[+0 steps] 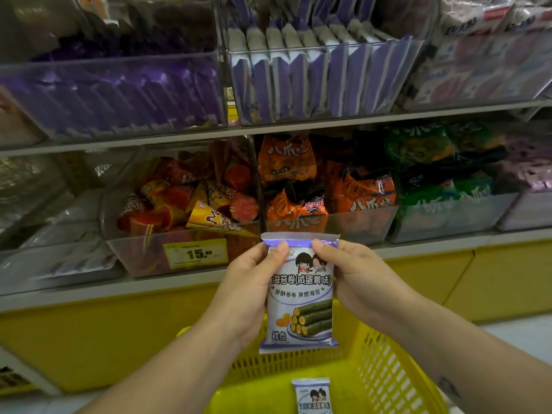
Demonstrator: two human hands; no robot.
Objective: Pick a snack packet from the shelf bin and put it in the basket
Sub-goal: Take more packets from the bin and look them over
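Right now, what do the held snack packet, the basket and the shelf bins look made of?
Snack packet: thin plastic film, glossy printed finish; crimped toothed top seam, soft sheen.
Basket: yellow moulded plastic, likely semi-matte; slotted lattice walls.
Shelf bins: clear rigid plastic, possibly acrylic; see-through walls, edges catch light.

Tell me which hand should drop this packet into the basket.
Probably the left hand: its palm runs down the side of the snack packet, while the right hand grips only the upper part. The yellow basket lies directly below both.
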